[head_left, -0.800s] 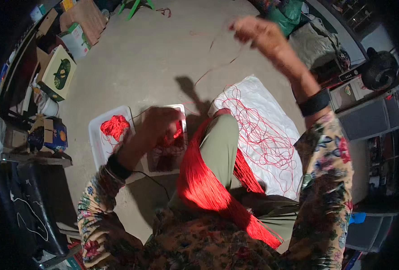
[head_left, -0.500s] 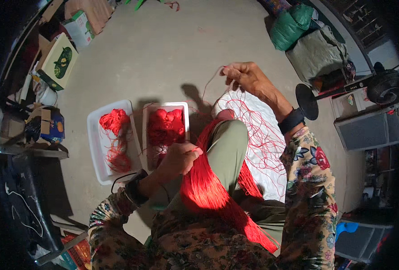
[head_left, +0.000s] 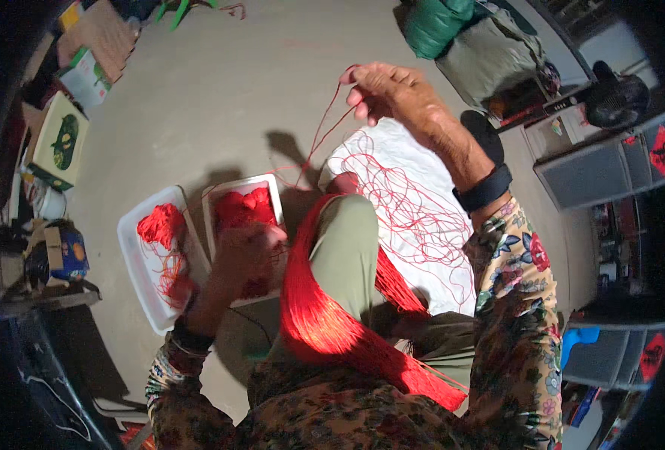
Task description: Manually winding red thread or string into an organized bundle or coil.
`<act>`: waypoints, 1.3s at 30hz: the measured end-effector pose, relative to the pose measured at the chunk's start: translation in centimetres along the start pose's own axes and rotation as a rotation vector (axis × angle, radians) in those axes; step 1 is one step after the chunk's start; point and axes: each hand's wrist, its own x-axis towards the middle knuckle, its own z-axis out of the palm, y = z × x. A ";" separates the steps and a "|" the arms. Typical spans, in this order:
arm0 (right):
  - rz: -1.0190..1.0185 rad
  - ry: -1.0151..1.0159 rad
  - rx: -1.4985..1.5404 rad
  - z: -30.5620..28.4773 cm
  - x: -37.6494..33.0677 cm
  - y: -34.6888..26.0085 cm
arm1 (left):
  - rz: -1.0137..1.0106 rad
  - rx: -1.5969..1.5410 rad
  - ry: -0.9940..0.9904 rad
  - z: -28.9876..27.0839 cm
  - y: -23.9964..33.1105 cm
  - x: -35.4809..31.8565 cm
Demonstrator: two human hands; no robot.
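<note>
My right hand (head_left: 396, 94) is raised above a white cloth (head_left: 415, 180), its fingers pinching a red thread (head_left: 319, 139) that hangs down toward the trays. Loose red strands lie tangled across that cloth. My left hand (head_left: 246, 251) is over the smaller white tray (head_left: 206, 202), dark and smeared by motion, so its fingers cannot be read. Red thread bundles (head_left: 253, 206) fill that tray. Around my bent knee (head_left: 347, 232) and across my lap runs a thick skein of red thread (head_left: 321, 315).
A larger white tray (head_left: 131, 247) with red thread clumps (head_left: 161, 225) stands to the left. Boxes (head_left: 62, 142) line the left side. At the right are a green bag (head_left: 433, 26), a black fan (head_left: 617, 101) and grey drawers (head_left: 587, 176).
My left hand has left the skein at my knee and moved left over the smaller tray. My right hand has risen with the thread. The whole view has shifted.
</note>
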 end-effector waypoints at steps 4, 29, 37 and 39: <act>-0.033 0.259 0.031 -8.0 -4.1 0.1 | -0.279 -0.196 0.082 -3.7 0.6 3.6; -0.128 1.409 0.434 -37.6 -75.9 12.1 | -0.856 -0.508 0.065 -4.3 -4.9 25.8; 1.067 0.784 -0.502 -32.0 -59.3 13.2 | -0.452 -0.617 -0.390 4.8 6.7 27.0; 0.592 0.712 -0.302 -28.3 -48.8 11.1 | -0.370 -0.678 -0.573 7.5 11.5 27.9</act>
